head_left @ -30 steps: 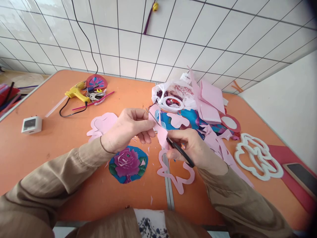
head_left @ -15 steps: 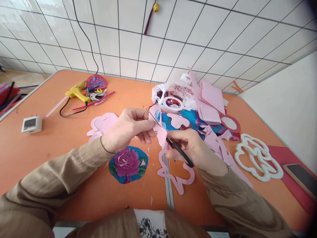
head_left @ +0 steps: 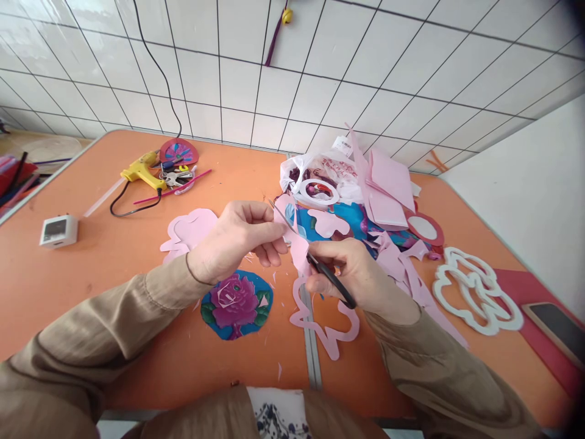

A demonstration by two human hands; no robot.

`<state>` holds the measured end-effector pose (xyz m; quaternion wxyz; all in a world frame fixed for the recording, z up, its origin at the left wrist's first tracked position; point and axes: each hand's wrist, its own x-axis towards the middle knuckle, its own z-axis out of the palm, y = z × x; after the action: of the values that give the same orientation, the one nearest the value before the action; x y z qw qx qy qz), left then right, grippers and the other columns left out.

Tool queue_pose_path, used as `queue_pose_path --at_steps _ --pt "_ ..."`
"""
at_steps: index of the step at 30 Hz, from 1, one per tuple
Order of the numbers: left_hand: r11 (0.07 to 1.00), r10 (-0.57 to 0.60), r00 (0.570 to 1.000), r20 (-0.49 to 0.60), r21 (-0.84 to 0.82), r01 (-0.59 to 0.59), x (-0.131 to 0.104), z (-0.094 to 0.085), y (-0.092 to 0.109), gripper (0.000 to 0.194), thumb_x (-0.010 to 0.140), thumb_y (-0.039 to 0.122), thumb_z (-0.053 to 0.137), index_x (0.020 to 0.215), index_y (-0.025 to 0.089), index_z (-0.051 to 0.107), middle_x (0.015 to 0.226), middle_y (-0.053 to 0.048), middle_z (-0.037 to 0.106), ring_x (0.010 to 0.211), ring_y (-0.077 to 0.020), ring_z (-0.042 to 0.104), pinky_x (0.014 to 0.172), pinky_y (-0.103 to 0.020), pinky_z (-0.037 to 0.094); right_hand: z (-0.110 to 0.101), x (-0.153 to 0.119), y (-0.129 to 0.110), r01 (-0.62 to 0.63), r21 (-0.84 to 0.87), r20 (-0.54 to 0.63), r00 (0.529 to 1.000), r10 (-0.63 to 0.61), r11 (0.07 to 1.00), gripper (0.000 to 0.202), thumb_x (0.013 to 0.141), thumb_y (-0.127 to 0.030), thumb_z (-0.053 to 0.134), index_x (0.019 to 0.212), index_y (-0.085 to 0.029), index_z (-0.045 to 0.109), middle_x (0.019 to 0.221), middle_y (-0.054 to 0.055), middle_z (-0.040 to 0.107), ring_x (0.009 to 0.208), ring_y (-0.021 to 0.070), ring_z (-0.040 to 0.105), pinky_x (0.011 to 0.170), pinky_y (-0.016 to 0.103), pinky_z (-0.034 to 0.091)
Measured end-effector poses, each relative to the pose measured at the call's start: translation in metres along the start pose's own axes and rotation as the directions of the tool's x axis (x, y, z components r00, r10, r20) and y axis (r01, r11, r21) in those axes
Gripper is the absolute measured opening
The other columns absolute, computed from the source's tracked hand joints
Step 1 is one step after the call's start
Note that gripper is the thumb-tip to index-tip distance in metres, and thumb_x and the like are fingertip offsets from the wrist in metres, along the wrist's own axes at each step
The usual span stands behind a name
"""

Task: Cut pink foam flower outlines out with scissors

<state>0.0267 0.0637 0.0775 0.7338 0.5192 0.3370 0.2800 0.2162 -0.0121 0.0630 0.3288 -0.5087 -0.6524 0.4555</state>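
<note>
My left hand (head_left: 253, 231) pinches a small piece of pink felt (head_left: 299, 253) above the middle of the table. In my right hand (head_left: 345, 271) are black-handled scissors (head_left: 336, 281), their blades lying across the felt and pointing up and left. Part of the felt curls down beside my right fingers. Below my left wrist lies a round blue cloth (head_left: 236, 305) printed with a purple flower, small scraps on top. A cut-out pink outline (head_left: 333, 347) rests under my right hand. Pink felt shapes (head_left: 194, 225) lie left of my left hand, partly covered by it.
A yellow glue gun (head_left: 145, 171) with a cord, keys (head_left: 176, 177) and a white adapter (head_left: 59, 230) are on the left. Behind my hands sit a plastic bag (head_left: 292, 171) and folded pink felt (head_left: 393, 177). White cloud-shaped frames (head_left: 441, 289) and a phone (head_left: 560, 329) lie right.
Almost nothing differs. Both hands keep their places on the felt and scissors, and the scissor handles look very slightly closer together.
</note>
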Motion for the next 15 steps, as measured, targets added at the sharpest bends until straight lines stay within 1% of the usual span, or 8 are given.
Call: queue_pose_path --at_steps 8,11,15 --pt "1.000 -0.012 1.000 0.017 -0.029 0.012 -0.0001 -0.0003 -0.0006 0.014 0.075 0.015 0.070 0.062 0.012 0.065 0.060 -0.004 0.071 0.045 -0.0103 0.064 0.041 -0.017 0.048 0.0018 0.0000 0.0005 -0.006 0.037 -0.009 1.000 0.007 0.999 0.057 0.072 -0.065 0.078 0.060 -0.019 0.047 0.053 -0.007 0.035 0.049 0.0069 0.030 0.044 0.025 0.022" --pt "1.000 -0.011 1.000 0.014 -0.025 0.011 0.0000 -0.0001 -0.0014 0.014 0.075 0.016 0.071 0.062 0.012 0.066 0.061 -0.004 0.072 0.046 -0.0106 0.065 0.043 -0.017 0.049 0.0013 -0.0006 0.0022 -0.001 0.027 -0.006 1.000 0.001 1.000 0.058 0.073 -0.067 0.076 0.060 -0.019 0.047 0.052 -0.007 0.034 0.049 0.0071 0.029 0.044 0.025 0.021" --pt "0.999 0.001 1.000 0.006 -0.039 0.000 -0.0002 0.0009 -0.0030 0.015 0.075 0.016 0.072 0.062 0.012 0.067 0.062 -0.004 0.072 0.047 -0.0109 0.066 0.045 -0.018 0.051 0.0005 -0.0013 0.0046 0.003 0.002 -0.014 1.000 -0.003 1.000 0.058 0.072 -0.066 0.078 0.059 -0.019 0.046 0.052 -0.007 0.033 0.049 0.0070 0.029 0.045 0.025 0.022"
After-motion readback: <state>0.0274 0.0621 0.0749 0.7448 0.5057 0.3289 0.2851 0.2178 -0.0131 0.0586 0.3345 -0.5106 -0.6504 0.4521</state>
